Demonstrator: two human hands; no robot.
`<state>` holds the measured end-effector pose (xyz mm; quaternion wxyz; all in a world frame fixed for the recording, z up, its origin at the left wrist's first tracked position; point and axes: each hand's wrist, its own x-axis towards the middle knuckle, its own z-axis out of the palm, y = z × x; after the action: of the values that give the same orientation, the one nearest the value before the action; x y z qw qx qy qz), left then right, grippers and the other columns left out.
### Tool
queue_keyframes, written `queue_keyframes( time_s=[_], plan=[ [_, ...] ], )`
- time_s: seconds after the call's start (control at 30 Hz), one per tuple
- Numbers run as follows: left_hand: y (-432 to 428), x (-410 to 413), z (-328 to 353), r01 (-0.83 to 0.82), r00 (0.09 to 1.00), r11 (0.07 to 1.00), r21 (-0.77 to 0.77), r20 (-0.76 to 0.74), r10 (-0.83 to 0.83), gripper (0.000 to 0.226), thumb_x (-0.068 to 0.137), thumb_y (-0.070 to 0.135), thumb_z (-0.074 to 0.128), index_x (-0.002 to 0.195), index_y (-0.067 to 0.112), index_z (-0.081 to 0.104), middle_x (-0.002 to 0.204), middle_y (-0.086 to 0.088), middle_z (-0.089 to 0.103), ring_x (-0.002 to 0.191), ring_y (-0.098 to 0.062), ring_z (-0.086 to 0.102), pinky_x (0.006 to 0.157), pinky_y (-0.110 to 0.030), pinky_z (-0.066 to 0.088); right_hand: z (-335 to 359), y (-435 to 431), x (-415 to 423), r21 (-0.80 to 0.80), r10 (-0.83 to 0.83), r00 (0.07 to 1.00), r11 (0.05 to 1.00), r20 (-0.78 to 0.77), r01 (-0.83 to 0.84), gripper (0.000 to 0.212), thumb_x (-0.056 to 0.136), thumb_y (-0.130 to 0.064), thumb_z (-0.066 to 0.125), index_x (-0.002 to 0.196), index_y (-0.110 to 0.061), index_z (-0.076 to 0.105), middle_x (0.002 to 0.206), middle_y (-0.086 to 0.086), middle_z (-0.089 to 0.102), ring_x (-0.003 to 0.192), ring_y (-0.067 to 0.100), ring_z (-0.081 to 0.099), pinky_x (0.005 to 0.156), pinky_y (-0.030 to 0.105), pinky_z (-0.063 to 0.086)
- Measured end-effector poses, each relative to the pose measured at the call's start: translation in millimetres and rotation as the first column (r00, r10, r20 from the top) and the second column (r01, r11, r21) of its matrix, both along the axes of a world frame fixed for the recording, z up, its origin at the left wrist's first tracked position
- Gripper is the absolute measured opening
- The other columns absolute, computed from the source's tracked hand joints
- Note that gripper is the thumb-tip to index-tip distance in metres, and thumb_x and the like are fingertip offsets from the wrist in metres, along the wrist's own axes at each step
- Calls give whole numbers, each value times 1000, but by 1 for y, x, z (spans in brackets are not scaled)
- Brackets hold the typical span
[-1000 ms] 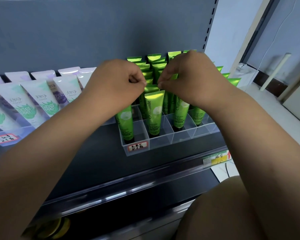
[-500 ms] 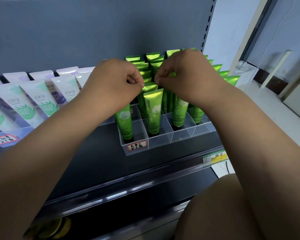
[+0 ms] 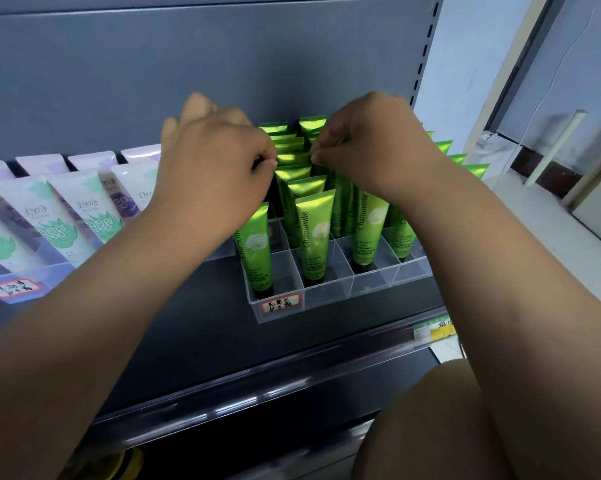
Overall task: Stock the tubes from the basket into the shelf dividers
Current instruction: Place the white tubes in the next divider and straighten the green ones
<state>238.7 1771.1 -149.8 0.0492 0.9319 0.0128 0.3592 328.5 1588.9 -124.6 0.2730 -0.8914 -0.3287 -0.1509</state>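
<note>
Several green Chamomile tubes (image 3: 314, 237) stand cap-down in a clear plastic divider tray (image 3: 330, 292) on the dark shelf. My left hand (image 3: 219, 168) and my right hand (image 3: 372, 147) hover over the middle rows. Each pinches one end of the flat crimped top of a green tube (image 3: 294, 158) in the second lane, thumb and forefinger closed on it. The tubes farther back are partly hidden behind my hands. No basket shows in this view.
White tubes with green and purple prints (image 3: 60, 216) lean in a second clear tray (image 3: 32, 275) at the left. The grey back panel (image 3: 223, 64) rises behind. A price-label rail (image 3: 430, 332) runs along the shelf front. My knee (image 3: 430, 420) is at lower right.
Both hands have lifted slightly and moved a little apart, still pinching the tube top. The left hand's outer fingers have spread upward.
</note>
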Motion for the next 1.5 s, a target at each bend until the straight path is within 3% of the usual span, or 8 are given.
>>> queue_keyframes(
  time_s=[0.17,0.5,0.87,1.07,1.5],
  plan=[
    [2,3,0,-32,997,999,-32,-64,30,16,93,35,65,95,30,80,99,7,68,112,-32,47,87,-42,35,2,11,6,-55,-33,999,998,4,33,13,82,-22,70,82,-28,81,86,-6,74,84,15,68,79,37,59],
    [1,6,1,-24,990,996,-90,-143,10,17,96,37,61,97,38,78,105,10,67,115,-28,44,93,-42,37,0,16,8,-106,-37,999,994,9,38,10,84,-27,72,87,-30,81,92,-6,74,90,17,67,84,37,58],
    [-1,6,-1,19,989,993,-117,-144,-36,19,96,36,60,98,37,79,103,8,68,113,-31,46,95,-49,43,-4,18,15,-183,-30,996,982,80,45,14,85,-24,66,88,-25,80,95,-2,74,94,23,66,85,39,57],
    [0,6,-1,36,989,992,-119,-141,-53,21,96,33,60,97,34,80,103,7,69,113,-32,46,95,-51,43,-10,20,21,-209,19,990,978,138,10,14,85,-30,62,90,-30,75,98,-3,70,108,27,56,92,45,52],
    [2,8,-6,75,988,987,-142,-123,-93,21,95,33,59,96,32,81,101,9,69,111,-32,48,94,-51,45,-14,20,22,-244,75,971,970,225,-18,18,89,-28,55,94,-29,73,100,0,69,105,29,55,90,48,50]
  ],
)
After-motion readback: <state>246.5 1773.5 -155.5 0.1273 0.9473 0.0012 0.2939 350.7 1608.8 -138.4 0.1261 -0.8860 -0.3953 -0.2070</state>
